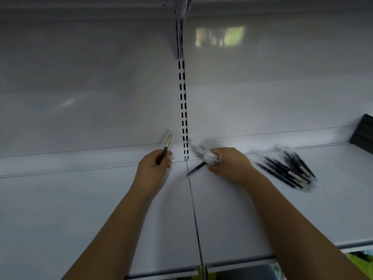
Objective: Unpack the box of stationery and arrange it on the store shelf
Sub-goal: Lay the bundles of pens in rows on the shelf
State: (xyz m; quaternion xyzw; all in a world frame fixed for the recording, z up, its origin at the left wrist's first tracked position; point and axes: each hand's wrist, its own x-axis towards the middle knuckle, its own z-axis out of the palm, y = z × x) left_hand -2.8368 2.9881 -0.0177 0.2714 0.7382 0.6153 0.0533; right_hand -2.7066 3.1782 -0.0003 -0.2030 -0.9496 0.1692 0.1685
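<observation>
Head view: left hand [154, 168] is gripping a single dark pen [165, 150], tip pointing up. Right hand [228, 164] is clenched around a clear plastic packet [203, 153], with another pen [195, 169] poking out below it. Off to the right, a loose pile of pens [288, 168] lies on the white shelf [80, 209]. A black tray [363, 134] sits at the far right edge; can't tell what's in it.

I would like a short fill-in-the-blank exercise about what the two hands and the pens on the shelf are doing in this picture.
1. The left hand holds a single ____.
2. The right hand grips a clear wrapper with a dark pen sticking ____ of it.
3. The pile of pens lies on the shelf to the ____ of the right hand.

Missing words: pen; out; right
</observation>
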